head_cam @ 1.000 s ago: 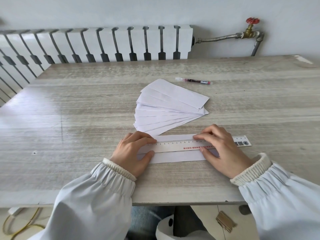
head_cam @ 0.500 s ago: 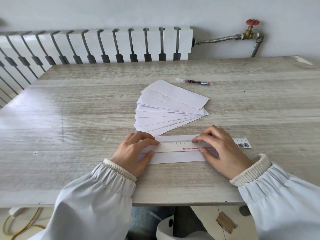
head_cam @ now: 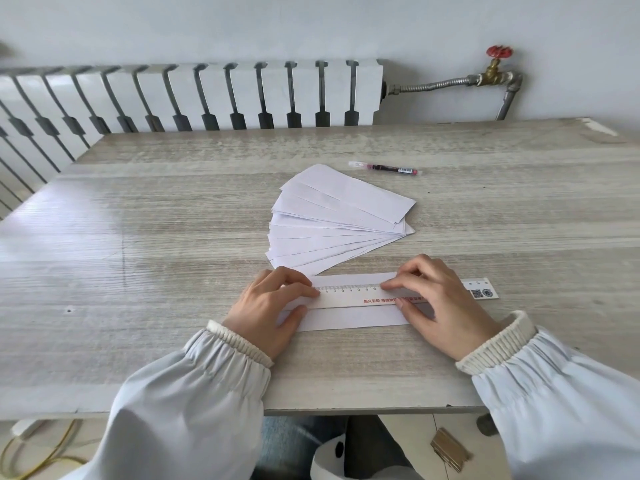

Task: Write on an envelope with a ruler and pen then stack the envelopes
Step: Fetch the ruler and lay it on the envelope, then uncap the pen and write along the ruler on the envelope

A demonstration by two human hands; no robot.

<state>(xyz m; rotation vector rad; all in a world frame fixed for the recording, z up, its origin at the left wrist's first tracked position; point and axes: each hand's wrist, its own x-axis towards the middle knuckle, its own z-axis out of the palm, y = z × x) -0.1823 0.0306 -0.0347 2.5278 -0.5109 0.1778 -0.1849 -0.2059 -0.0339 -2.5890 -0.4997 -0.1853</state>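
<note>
One ruler (head_cam: 349, 297) lay across one envelope (head_cam: 349, 318) at 6 o'clock on the tabletop (head_cam: 173, 237). One fan of envelopes (head_cam: 337, 220) sat at the centre; about nine or ten edges showed, the exact number unclear. One pen (head_cam: 382, 167) lay at 12 o'clock. Two hands, left hand (head_cam: 268, 313) and right hand (head_cam: 440, 306), rested on the ruler. One radiator (head_cam: 207, 95) and one red valve (head_cam: 498, 52) stood behind.

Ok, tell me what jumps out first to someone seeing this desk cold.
First, the two hands at the near edge: the left hand and right hand press a ruler flat along a single white envelope. Just beyond them, a fan of white envelopes spreads across the middle of the table. Farther back, a red pen lies alone, untouched.
</note>
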